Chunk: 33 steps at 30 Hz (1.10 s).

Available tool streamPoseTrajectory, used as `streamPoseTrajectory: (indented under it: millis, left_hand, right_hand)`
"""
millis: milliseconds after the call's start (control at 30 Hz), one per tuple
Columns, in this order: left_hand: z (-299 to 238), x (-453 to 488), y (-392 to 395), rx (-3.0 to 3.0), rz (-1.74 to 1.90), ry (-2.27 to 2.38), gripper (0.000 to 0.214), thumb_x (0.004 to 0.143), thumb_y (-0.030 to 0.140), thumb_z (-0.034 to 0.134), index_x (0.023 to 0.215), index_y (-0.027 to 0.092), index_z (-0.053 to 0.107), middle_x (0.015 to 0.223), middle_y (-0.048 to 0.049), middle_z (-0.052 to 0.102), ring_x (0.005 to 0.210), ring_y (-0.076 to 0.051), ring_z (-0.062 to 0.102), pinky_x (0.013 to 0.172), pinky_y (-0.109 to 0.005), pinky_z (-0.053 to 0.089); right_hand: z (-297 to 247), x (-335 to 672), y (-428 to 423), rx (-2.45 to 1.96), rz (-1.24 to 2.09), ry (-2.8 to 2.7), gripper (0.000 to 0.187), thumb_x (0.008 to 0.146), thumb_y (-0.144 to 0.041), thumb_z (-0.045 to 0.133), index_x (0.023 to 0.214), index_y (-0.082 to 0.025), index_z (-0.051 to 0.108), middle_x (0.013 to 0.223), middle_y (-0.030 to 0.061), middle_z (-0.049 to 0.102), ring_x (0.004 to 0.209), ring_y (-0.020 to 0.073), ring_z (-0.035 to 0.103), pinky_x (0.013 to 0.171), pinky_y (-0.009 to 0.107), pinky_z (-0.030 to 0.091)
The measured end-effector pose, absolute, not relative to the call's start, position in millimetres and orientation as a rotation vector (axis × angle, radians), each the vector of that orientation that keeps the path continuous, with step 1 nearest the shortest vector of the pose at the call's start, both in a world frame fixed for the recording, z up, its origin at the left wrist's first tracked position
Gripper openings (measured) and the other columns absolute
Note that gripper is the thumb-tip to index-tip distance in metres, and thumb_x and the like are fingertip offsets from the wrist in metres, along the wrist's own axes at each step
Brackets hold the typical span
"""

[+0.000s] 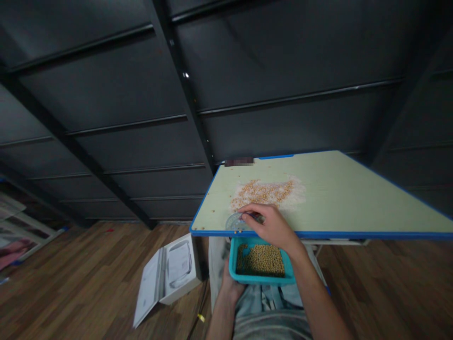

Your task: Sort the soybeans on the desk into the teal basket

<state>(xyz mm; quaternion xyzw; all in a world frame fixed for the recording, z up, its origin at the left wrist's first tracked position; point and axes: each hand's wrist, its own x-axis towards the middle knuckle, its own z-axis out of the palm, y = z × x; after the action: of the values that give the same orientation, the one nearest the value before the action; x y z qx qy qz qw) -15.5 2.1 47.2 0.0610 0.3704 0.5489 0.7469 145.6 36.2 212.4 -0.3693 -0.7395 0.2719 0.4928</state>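
My left hand (231,282) grips a turquoise plastic basket (260,279) at its left side, just below the table's front edge. Inside lie many yellowish soybeans (266,259). Above the basket, my right hand (266,220) is closed on a clear round plastic piece (233,221), perhaps a lid or shallow dish, held against the tabletop by the edge. A few beans sit on the edge beneath it. Beyond that hand, more soybeans (264,191) are spread over a patch of whitish powder or grains (296,189). The right fingertips are partly hidden.
The pale green table (339,198) has a raised blue rim. At its far left corner sits a dark object (239,162), blurred. An opened white box (179,267) and a cable (198,309) lie on the wooden floor at left. Dark panels (283,56) stand behind.
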Motion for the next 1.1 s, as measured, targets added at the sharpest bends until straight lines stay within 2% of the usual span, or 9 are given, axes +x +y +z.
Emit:
streamPoseTrajectory:
  millis: [267,400,633,800,1100]
  left_hand:
    - [44.9,-16.1,1.3,0.161,1.192,0.813,0.016,0.085,0.033,0.074,0.092,0.02,0.081,0.096,-0.0078,0.085,0.129,-0.033,0.067,0.114,-0.049,0.052]
    - [41.9,-16.5,2.4,0.15,1.191,0.797,0.018,0.081,0.034,0.079,0.093,0.021,0.08,0.1,-0.008,0.085,0.131,-0.034,0.066,0.114,-0.052,0.051]
    - [36.9,-17.8,5.1,0.173,1.171,0.781,0.022,0.086,0.033,0.071,0.094,0.016,0.081,0.1,-0.0103,0.085,0.13,-0.032,0.066,0.117,-0.046,0.048]
    - [37.2,-18.6,3.8,0.158,1.169,0.742,0.027,0.082,0.035,0.076,0.098,0.014,0.081,0.104,-0.0123,0.084,0.131,-0.032,0.066,0.12,-0.046,0.045]
    - [44.3,-16.4,3.6,0.18,1.156,0.798,0.026,0.083,0.036,0.073,0.098,0.017,0.081,0.107,-0.0108,0.084,0.131,-0.032,0.065,0.119,-0.048,0.048]
  right_hand:
    - [213.1,145.5,36.1,-0.915,0.669,-1.796,0.021,0.095,-0.017,0.064,0.107,-0.027,0.078,0.106,0.0021,0.083,0.099,0.0208,0.076,0.091,0.038,0.059]
    - [212.3,145.4,36.3,-0.917,0.675,-1.793,0.02,0.096,-0.018,0.064,0.106,-0.027,0.078,0.105,0.0016,0.083,0.097,0.0205,0.076,0.088,0.037,0.059]
    - [212.7,145.8,35.9,-0.91,0.677,-1.793,0.019,0.096,-0.02,0.064,0.106,-0.028,0.079,0.104,0.0016,0.083,0.096,0.0207,0.076,0.087,0.037,0.058]
    - [212.0,145.0,36.3,-0.916,0.677,-1.794,0.019,0.097,-0.021,0.064,0.107,-0.027,0.078,0.103,0.0019,0.083,0.095,0.0204,0.076,0.086,0.037,0.058]
    - [212.6,145.1,36.4,-0.918,0.678,-1.797,0.018,0.098,-0.022,0.064,0.106,-0.027,0.078,0.104,0.0026,0.083,0.095,0.0206,0.076,0.085,0.036,0.058]
